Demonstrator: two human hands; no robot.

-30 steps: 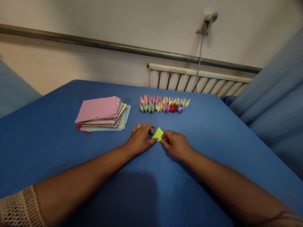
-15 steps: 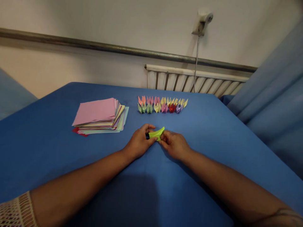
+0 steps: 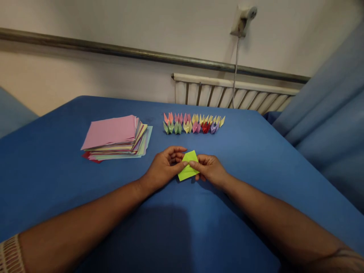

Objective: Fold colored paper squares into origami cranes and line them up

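A small folded piece of lime-green paper is held between my two hands, just above the blue table. My left hand grips its left side, thumb on top, with the fingers curled behind. From the right, my right hand pinches it, thumb pressed on the upper face and fingers underneath. The two thumb tips nearly meet on the middle of the paper. Beyond my hands stand two rows of folded paper cranes in green, yellow, pink, red, purple and orange.
A thick stack of coloured paper, pink on top, lies at the left of the blue table. Behind the table are a white radiator, a metal pipe and a wall socket with a cord. A blue curtain hangs at right.
The lime-green paper has turned from a narrow, edge-on view to a flat face toward me. My right thumb has moved onto its face. The view has shifted slightly.
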